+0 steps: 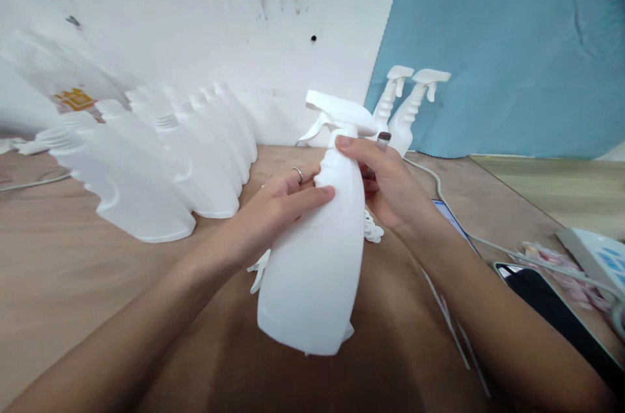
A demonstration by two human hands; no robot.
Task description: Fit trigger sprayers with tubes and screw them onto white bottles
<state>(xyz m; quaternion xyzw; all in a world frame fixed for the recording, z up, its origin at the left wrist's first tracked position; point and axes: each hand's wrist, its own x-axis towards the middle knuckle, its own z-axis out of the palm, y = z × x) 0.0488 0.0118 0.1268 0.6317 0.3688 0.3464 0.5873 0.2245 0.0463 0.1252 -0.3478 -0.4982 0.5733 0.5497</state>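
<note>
A white spray bottle (317, 270) is held up in front of me, tilted, with its trigger head (342, 112) seated on the neck and the nozzle pointing left. My left hand (293, 198) grips the upper body from the left, thumb across the front. From the right, my right hand (383, 182) closes round the neck just below the trigger head, its thumb on the collar. A small dark-ended object (383, 138) shows by the right fingers; its kind is unclear. Behind the bottle, another white trigger head (261, 270) is partly hidden, as are small white pieces (374, 228).
Several white bottles without heads (141, 185) stand in rows at the left. Two spray bottles with heads (410, 107) stand at the back by the blue cloth (498, 55). At right are a cable (439, 188), a phone (452, 221), a dark flat object (547, 309) and a white device (596, 256).
</note>
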